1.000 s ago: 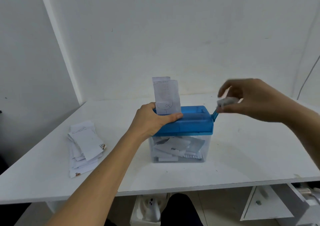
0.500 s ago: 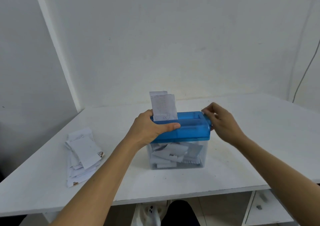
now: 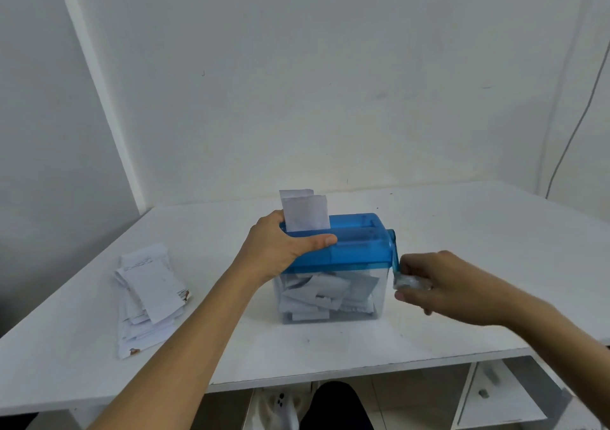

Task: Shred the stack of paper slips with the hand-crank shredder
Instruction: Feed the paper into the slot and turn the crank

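Nearest us, both forearms cross the tabletop [image 3: 330, 350] front edge. Our right hand [image 3: 442, 284] is just off the right end of the shredder [image 3: 350, 258], fingers [image 3: 412, 296] and thumb pinched on the crank knob [image 3: 409, 282]. The knob hangs at the bottom of its swing, crank arm [image 3: 394, 254] pointing down past the lid. A sec ago the knob was up above lid level, half a sec ago round the far side, so that's well over half a turn done. Our left hand [image 3: 280, 248] grips the left end of the blue lid [image 3: 359, 248], thumb along the front face, the other fingers over the top & out of sight. Same hold as before, keeping the box from skidding.

Mid-tabletop, the shredder's clear bin [image 3: 379, 301] is approx half full of paper pieces. Two slips [image 3: 305, 213] stand upright in the slot at the lid's left end, just beside our left hand. Less paper shows than a sec ago: the pen mark that sat above the slot is gone, so the cutters are pulling it in. Feed works; keep cranking.

Toward the left edge, well apart from the shredder, the stack of slips [image 3: 148, 294] lies fanned & untouched, so most of the job's left, we reckon. Beyond the far edge: wall [image 3: 330, 83], w/ a cable [image 3: 574, 125] at the right.
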Action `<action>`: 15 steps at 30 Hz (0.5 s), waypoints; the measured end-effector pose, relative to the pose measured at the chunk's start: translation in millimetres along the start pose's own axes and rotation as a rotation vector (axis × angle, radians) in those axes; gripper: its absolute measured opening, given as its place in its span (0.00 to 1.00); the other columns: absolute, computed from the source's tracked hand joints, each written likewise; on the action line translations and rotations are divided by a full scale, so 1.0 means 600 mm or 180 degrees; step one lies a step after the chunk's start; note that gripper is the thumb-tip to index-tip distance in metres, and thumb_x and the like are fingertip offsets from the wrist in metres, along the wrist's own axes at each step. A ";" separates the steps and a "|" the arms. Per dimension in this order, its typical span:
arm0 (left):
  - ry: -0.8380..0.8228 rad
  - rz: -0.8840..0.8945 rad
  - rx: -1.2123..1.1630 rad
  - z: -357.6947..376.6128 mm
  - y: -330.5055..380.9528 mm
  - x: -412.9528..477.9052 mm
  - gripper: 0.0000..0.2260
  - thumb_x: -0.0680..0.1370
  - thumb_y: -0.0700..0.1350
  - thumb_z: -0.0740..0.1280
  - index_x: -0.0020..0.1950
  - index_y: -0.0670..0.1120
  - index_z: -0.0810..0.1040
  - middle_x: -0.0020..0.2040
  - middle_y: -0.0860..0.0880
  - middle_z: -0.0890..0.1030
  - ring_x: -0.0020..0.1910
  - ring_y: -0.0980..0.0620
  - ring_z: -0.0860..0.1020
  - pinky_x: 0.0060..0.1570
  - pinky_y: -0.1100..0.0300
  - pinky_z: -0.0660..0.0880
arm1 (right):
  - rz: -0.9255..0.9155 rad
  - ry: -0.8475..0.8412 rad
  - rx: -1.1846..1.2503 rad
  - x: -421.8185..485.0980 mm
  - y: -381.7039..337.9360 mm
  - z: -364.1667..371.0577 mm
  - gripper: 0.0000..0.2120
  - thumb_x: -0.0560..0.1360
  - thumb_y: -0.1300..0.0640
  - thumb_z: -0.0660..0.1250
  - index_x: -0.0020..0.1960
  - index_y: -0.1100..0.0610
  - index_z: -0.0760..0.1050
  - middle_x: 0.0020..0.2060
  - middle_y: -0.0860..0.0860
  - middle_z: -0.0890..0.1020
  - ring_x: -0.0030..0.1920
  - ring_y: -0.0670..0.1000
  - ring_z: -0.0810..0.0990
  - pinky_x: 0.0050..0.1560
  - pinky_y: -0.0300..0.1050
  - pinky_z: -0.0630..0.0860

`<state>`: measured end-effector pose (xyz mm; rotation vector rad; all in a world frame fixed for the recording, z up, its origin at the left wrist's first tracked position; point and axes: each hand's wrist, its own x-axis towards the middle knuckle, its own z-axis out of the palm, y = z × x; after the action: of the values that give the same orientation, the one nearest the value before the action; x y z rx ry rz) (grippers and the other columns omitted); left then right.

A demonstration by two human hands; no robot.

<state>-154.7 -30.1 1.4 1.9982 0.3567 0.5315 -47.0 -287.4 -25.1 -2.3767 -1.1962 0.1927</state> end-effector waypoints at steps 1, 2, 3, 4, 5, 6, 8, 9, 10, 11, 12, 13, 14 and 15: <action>-0.0001 -0.0006 0.0014 -0.001 0.001 0.000 0.43 0.54 0.68 0.74 0.66 0.53 0.73 0.53 0.59 0.77 0.48 0.61 0.75 0.39 0.70 0.70 | -0.0060 -0.0109 -0.0040 -0.005 -0.010 -0.020 0.10 0.78 0.46 0.67 0.47 0.53 0.78 0.36 0.49 0.83 0.36 0.46 0.82 0.40 0.44 0.80; -0.0006 -0.0006 0.0030 -0.002 0.003 -0.001 0.43 0.54 0.67 0.74 0.66 0.53 0.73 0.52 0.59 0.77 0.48 0.61 0.75 0.39 0.70 0.70 | -0.0151 -0.0149 -0.0005 -0.009 -0.019 -0.039 0.11 0.78 0.46 0.68 0.45 0.53 0.79 0.35 0.50 0.83 0.35 0.46 0.82 0.38 0.42 0.77; -0.0014 0.0002 0.0051 -0.003 0.004 0.000 0.43 0.54 0.66 0.75 0.66 0.53 0.73 0.53 0.59 0.77 0.49 0.59 0.76 0.40 0.69 0.71 | -0.0237 -0.0116 0.0103 -0.012 -0.027 -0.057 0.12 0.78 0.46 0.68 0.43 0.54 0.80 0.33 0.50 0.83 0.33 0.46 0.80 0.36 0.40 0.74; -0.0020 0.0017 0.0077 -0.004 0.005 0.001 0.43 0.54 0.66 0.75 0.67 0.52 0.74 0.55 0.57 0.78 0.51 0.56 0.76 0.43 0.67 0.72 | -0.0309 -0.0039 0.0235 -0.011 -0.031 -0.072 0.13 0.78 0.46 0.68 0.41 0.53 0.81 0.31 0.51 0.83 0.32 0.46 0.79 0.37 0.42 0.73; -0.0025 0.0025 0.0100 -0.005 0.005 0.001 0.44 0.55 0.65 0.75 0.68 0.51 0.74 0.57 0.56 0.78 0.54 0.54 0.76 0.46 0.65 0.72 | -0.0379 0.0038 0.0359 -0.008 -0.033 -0.084 0.13 0.78 0.46 0.69 0.39 0.53 0.82 0.30 0.52 0.82 0.31 0.48 0.78 0.37 0.44 0.72; -0.0026 0.0037 0.0112 -0.006 0.005 0.001 0.44 0.56 0.65 0.75 0.69 0.51 0.74 0.58 0.55 0.78 0.55 0.53 0.76 0.48 0.64 0.73 | -0.0470 0.0107 0.0486 -0.002 -0.034 -0.092 0.15 0.78 0.47 0.70 0.37 0.53 0.83 0.30 0.53 0.82 0.31 0.49 0.78 0.38 0.45 0.73; -0.0043 0.0061 0.0125 -0.007 0.006 0.003 0.43 0.56 0.65 0.75 0.69 0.51 0.74 0.57 0.56 0.78 0.54 0.54 0.76 0.46 0.66 0.73 | -0.0622 0.0322 0.0862 0.016 -0.032 -0.099 0.14 0.76 0.47 0.71 0.36 0.55 0.83 0.31 0.56 0.82 0.32 0.51 0.80 0.38 0.44 0.75; -0.0046 0.0067 0.0126 -0.008 0.006 0.002 0.43 0.56 0.65 0.75 0.69 0.52 0.74 0.56 0.57 0.78 0.53 0.55 0.76 0.44 0.67 0.73 | -0.0669 0.0488 0.1048 0.026 -0.030 -0.101 0.14 0.73 0.47 0.71 0.37 0.56 0.84 0.32 0.57 0.83 0.33 0.52 0.80 0.39 0.44 0.77; -0.0055 0.0080 0.0119 -0.008 0.006 0.002 0.43 0.56 0.65 0.76 0.68 0.52 0.75 0.55 0.58 0.78 0.52 0.57 0.76 0.43 0.69 0.72 | -0.0702 0.0694 0.1192 0.036 -0.027 -0.102 0.15 0.72 0.46 0.71 0.39 0.57 0.84 0.34 0.57 0.83 0.35 0.53 0.81 0.41 0.45 0.78; -0.0059 0.0089 0.0105 -0.009 0.006 0.003 0.42 0.55 0.65 0.76 0.68 0.52 0.75 0.54 0.59 0.78 0.51 0.59 0.76 0.42 0.69 0.72 | -0.0718 0.0880 0.1342 0.045 -0.025 -0.104 0.16 0.71 0.44 0.71 0.43 0.58 0.83 0.38 0.56 0.84 0.39 0.54 0.82 0.43 0.47 0.80; -0.0063 0.0087 0.0095 -0.009 0.005 0.002 0.43 0.55 0.66 0.76 0.67 0.53 0.75 0.54 0.59 0.79 0.50 0.60 0.76 0.42 0.69 0.72 | -0.0729 0.1024 0.1527 0.054 -0.021 -0.102 0.15 0.72 0.45 0.73 0.48 0.57 0.82 0.41 0.55 0.84 0.42 0.53 0.83 0.45 0.47 0.81; -0.0063 0.0086 0.0084 -0.008 0.005 0.002 0.43 0.54 0.67 0.76 0.67 0.53 0.76 0.54 0.59 0.79 0.50 0.60 0.77 0.42 0.69 0.73 | -0.0707 0.1126 0.1775 0.061 -0.019 -0.100 0.15 0.73 0.47 0.75 0.52 0.56 0.79 0.46 0.55 0.83 0.46 0.53 0.84 0.46 0.48 0.82; -0.0062 0.0080 0.0070 -0.007 0.004 0.001 0.43 0.53 0.67 0.75 0.66 0.54 0.76 0.54 0.59 0.79 0.50 0.60 0.77 0.42 0.69 0.73 | -0.0672 0.1217 0.1953 0.070 -0.017 -0.096 0.14 0.74 0.51 0.74 0.55 0.56 0.77 0.49 0.55 0.82 0.48 0.53 0.84 0.47 0.48 0.82; -0.0057 0.0070 0.0055 -0.007 0.003 0.001 0.41 0.53 0.67 0.75 0.64 0.55 0.76 0.53 0.60 0.79 0.50 0.61 0.77 0.41 0.69 0.72 | -0.0645 0.1332 0.2008 0.078 -0.018 -0.092 0.12 0.76 0.54 0.73 0.56 0.56 0.75 0.50 0.55 0.81 0.48 0.53 0.84 0.47 0.48 0.82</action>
<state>-156.3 -27.4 5.0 2.0244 0.3298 0.5255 -8.2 -264.1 32.3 -1.6357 -0.9796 -0.0022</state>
